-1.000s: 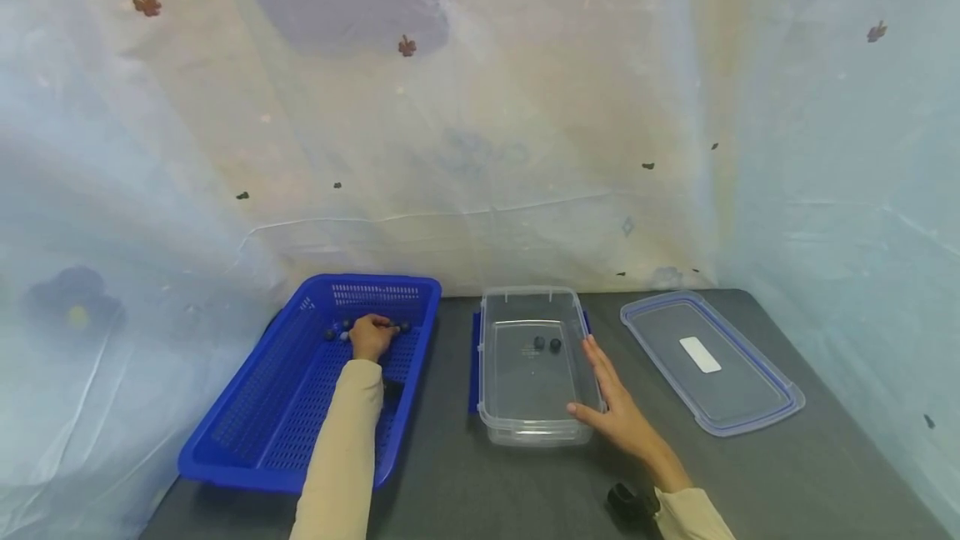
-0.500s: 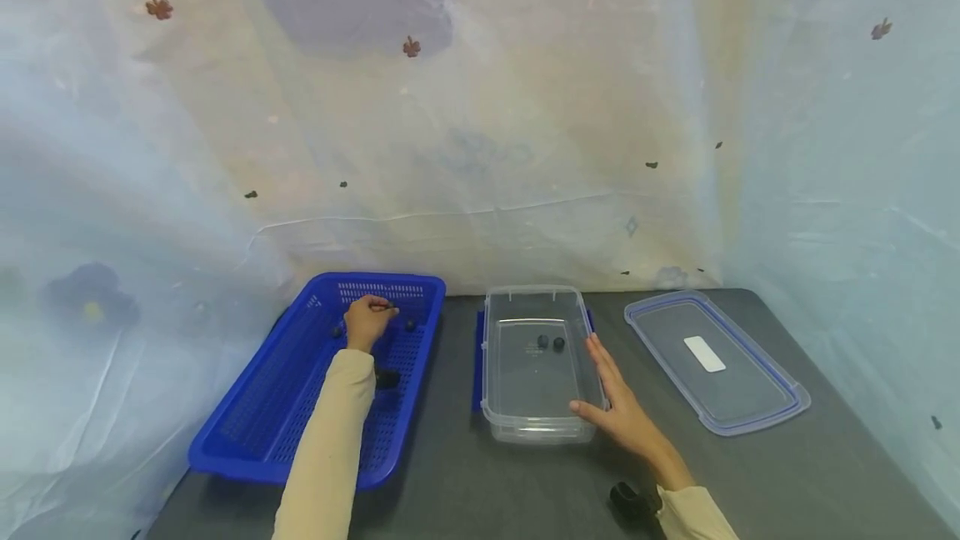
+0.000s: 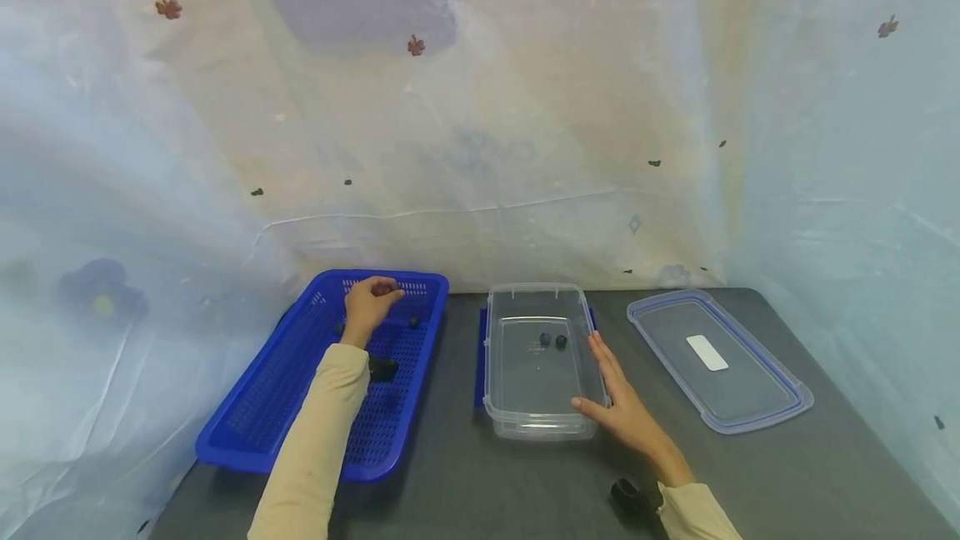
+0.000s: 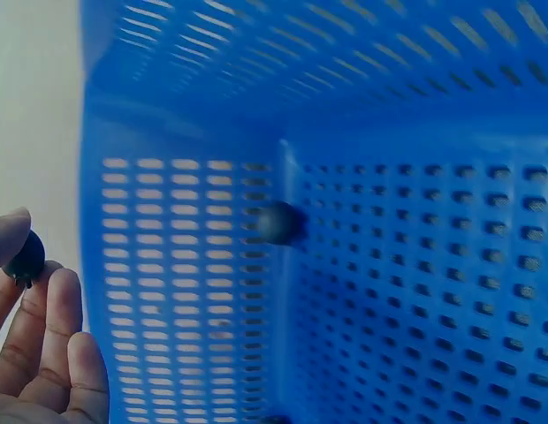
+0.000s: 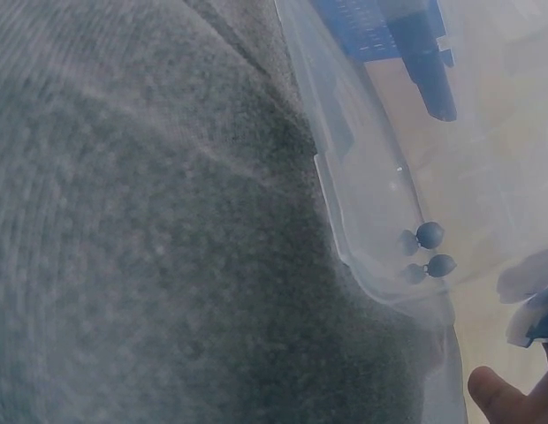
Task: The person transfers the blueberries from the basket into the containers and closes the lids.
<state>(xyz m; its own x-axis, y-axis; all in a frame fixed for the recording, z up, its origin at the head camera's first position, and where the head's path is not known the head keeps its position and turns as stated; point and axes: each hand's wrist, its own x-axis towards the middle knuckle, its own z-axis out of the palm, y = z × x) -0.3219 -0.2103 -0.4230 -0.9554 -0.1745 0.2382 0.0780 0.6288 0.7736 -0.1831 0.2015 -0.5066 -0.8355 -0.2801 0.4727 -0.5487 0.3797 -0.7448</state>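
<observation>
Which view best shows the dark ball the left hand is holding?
The left wrist view: the dark ball sits pinched at the left hand's fingertips, close up. In the head view the left hand mostly hides it. The right wrist view misses it.

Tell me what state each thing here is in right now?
Left hand: raised over the basket, fingers pinching a dark berry.
Right hand: flat against the clear box's side.
Clear box: lid off, two berries inside.
Lid: flat on the table.
Blue basket: berries lying loose.
</observation>
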